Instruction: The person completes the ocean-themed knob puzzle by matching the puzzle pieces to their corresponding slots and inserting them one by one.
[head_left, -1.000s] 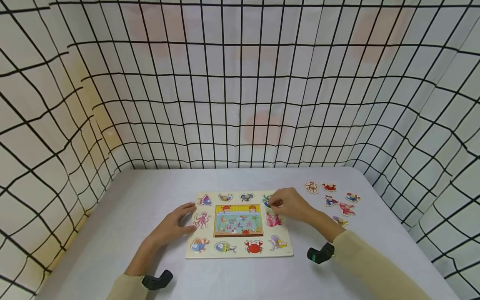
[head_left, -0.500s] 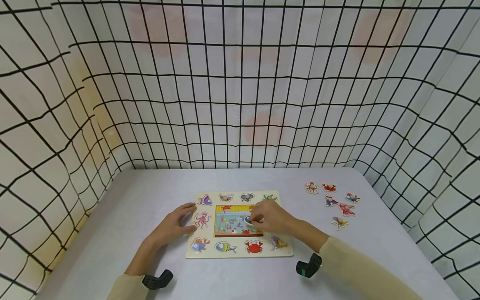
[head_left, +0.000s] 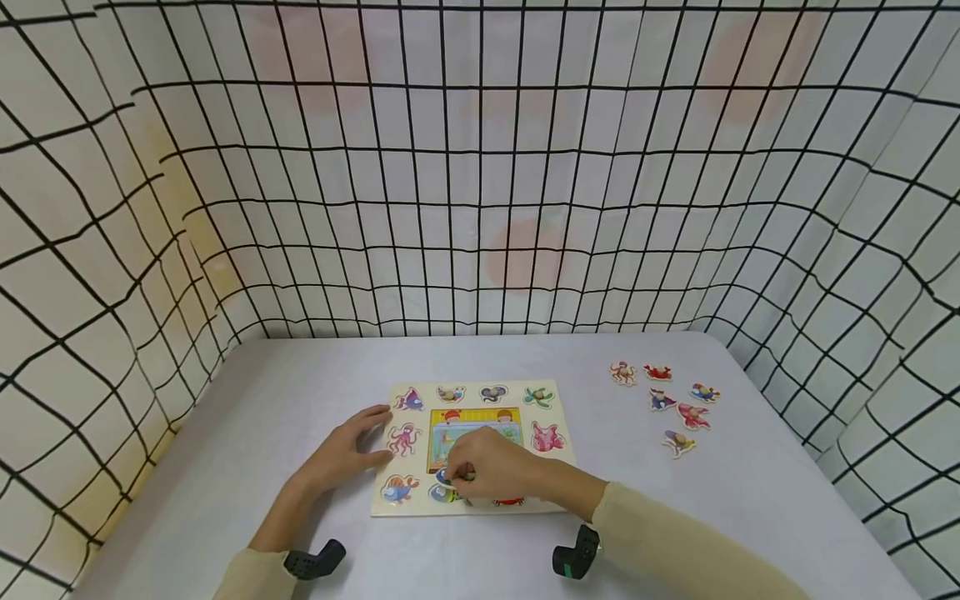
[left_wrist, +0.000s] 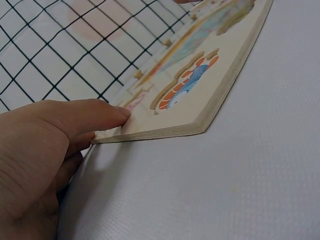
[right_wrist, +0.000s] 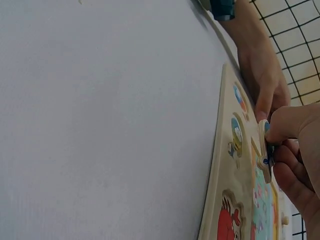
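A wooden sea-animal puzzle board point(head_left: 381, 509) lies on the white table. My right hand point(head_left: 495, 467) pinches a flat puzzle piece point(head_left: 441, 477) with blue on it, low over the striped-fish recess point(head_left: 442, 495) at the board's near side. In the right wrist view, thumb and fingers hold this puzzle piece point(right_wrist: 265, 152) tilted on edge above the board; the hand hides part of its picture. At the board's left edge, my left hand point(head_left: 341, 450) rests with thumb and forefinger spread apart. The left wrist view shows its thumb point(left_wrist: 107, 116) on the board's top by the edge.
Several loose pieces lie at the back right: an octopus point(head_left: 623, 373), a red crab point(head_left: 657, 372), a pink one point(head_left: 693, 416) and a yellowish one point(head_left: 678, 443) among them. A black grid net point(head_left: 480, 208) over white cloth walls surrounds the table.
My right hand has carried the puzzle piece from the board's upper right corner across the middle picture to the near-side fish recess. The left hand has stayed at the left edge.
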